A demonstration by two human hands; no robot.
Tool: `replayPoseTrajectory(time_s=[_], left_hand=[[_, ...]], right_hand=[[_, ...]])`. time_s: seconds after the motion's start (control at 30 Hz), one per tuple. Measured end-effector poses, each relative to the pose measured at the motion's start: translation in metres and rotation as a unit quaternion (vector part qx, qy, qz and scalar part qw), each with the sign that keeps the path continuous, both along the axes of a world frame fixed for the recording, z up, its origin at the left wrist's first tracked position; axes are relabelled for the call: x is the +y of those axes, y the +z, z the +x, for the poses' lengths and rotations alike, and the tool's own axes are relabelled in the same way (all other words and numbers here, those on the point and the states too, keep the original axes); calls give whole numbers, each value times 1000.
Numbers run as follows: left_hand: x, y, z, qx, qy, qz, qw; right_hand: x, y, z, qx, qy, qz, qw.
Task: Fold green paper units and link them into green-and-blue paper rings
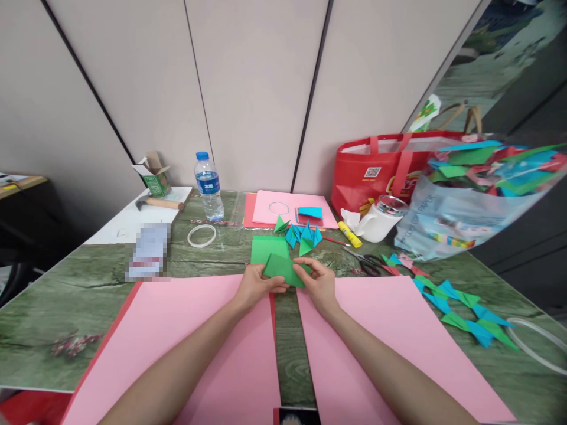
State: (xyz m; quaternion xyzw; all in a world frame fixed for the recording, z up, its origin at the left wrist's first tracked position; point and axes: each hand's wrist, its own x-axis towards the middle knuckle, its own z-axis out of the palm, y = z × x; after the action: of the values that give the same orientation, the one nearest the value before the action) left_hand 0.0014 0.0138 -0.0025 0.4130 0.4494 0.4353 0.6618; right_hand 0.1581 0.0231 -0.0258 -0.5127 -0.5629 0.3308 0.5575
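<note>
Between my two hands is a folded piece of green paper (279,268), tilted and held above the table. My left hand (257,286) pinches its lower left part, thumb in front. At its right edge, my right hand (319,283) grips the paper between thumb and fingers. Just behind it lies a flat stack of green paper squares (263,247), partly covered by the held piece. Beyond that sit several folded blue and green paper pieces (305,236). Under my forearms are large pink sheets, one on the left (195,330) and one on the right (376,330).
A water bottle (209,189), white ring (202,235), hammer (159,203) and small box (155,177) stand or lie at left. Toward the right are a glue stick (349,234), scissors (370,262), white mug (378,221), red bag (358,171), plastic bag (425,224) and paper chain (465,310).
</note>
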Motion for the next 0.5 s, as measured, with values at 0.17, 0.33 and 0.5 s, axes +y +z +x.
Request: replayPoseTrajectory(time_s=[0.17, 0.33, 0.5], left_hand=[[0, 4, -1, -6, -19, 10, 1000], [1, 9, 0, 1, -6, 17, 1000], [2, 6, -1, 4, -8, 27, 1000]], right_hand=[[0, 1, 1, 4, -7, 2, 1000], [3, -2, 3, 10, -19, 7, 1000], [5, -3, 3, 24, -15, -13, 1000]])
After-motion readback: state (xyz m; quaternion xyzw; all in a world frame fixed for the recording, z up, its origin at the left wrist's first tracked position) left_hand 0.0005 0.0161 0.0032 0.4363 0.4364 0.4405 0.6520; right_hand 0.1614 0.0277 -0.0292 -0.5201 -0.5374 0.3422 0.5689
